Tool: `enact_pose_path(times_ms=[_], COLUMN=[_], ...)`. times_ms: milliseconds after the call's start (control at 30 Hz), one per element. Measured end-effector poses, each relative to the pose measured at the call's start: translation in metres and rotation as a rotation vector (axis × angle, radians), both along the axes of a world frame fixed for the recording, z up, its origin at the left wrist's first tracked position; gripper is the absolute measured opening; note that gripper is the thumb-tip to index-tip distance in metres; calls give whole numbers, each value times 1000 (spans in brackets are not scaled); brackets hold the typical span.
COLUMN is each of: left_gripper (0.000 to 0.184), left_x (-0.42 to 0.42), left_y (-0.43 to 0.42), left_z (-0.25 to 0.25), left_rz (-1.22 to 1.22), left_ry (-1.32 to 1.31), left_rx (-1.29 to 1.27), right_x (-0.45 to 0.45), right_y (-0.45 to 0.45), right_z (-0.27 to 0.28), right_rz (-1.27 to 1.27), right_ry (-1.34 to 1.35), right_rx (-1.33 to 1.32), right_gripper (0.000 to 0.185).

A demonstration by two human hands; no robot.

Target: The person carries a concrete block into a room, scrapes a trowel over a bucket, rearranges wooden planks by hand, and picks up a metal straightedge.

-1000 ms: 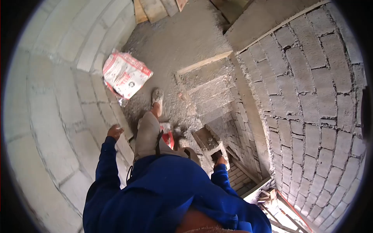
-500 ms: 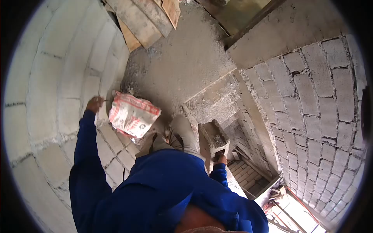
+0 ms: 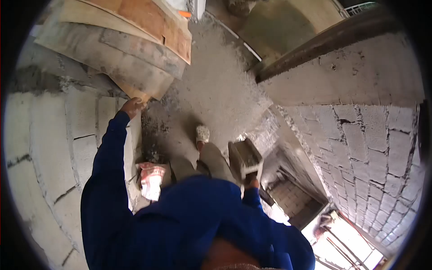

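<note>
My right hand (image 3: 254, 181) is closed on the near end of a grey hollow concrete block (image 3: 245, 155), carried beside my right leg. The block's end shows a recess; my fingers are partly hidden by it. My left hand (image 3: 132, 108) is stretched forward along the block wall (image 3: 83, 135), with nothing visible in it. Its fingertips are by the lower corner of a leaning wooden board (image 3: 143, 93); whether they touch the board or the wall I cannot tell. A red and white sack (image 3: 151, 180) lies on the floor to the left of my legs.
Several wooden boards (image 3: 135, 49) lean at the front left. A rough concrete floor (image 3: 216, 94) runs ahead, my shoe (image 3: 202, 133) on it. On the right, beyond a low ledge, stands a block wall (image 3: 360, 153). An opening (image 3: 292, 202) drops away at lower right.
I have moved forward with the block in my right hand. The sack has slipped back beside my legs, and the boards are nearer. My left hand has moved from beside the sack to the boards' corner.
</note>
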State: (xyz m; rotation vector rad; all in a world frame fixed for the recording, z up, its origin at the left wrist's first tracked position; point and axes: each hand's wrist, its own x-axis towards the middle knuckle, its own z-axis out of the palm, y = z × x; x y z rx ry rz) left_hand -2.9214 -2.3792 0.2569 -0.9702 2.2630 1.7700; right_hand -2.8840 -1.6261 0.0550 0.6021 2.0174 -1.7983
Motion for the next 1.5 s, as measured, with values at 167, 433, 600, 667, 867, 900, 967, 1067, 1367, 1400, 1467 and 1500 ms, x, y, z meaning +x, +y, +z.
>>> enact_pose_path(times_ms=[167, 433, 600, 667, 867, 900, 967, 1067, 1367, 1400, 1467, 1500], left_gripper=[40, 55, 74, 75, 64, 62, 61, 57, 68, 68, 69, 70], left_x=[-78, -353, -486, -530, -652, -665, -709, -783, -950, -969, -1017, -1039], left_y=[26, 69, 67, 38, -30, -39, -36, -19, 38, 44, 64, 75], left_z=[-36, -59, -176, -112, -35, -21, 20, 79, 159, 163, 167, 178], left_rz=[-47, -437, 59, -559, -561, -531, -556, -332, -511, -541, -520, -530], left_ry=[-188, 119, -160, -289, 30, -26, -83, 2, -52, -76, 66, 66], left_rx=[449, 5, 945, 254, 322, 310, 297, 106, -484, -479, -337, -277], right_x=[-126, -322, -438, -482, -644, -654, -694, -769, -959, -957, -991, -1011], right_y=[-108, -245, -322, -360, -484, -484, -482, -496, -476, -476, -470, -463], right_z=[85, 125, 103, 90, 197, 175, 162, 158, 98, 94, 89, 88], right_rz=[-304, 638, 792, 505, -4, 86, 516, 465, 588, 257, 169, 118], right_ry=[-410, -41, 60, 92, -167, -77, 2, 178, 296, 313, 160, 96], right_rx=[144, 1250, 1363, 1011, 111, 185, 570, 529, 596, 308, 312, 318], right_gripper=[32, 22, 13, 22, 15, 14, 24, 18, 22, 25, 26, 27])
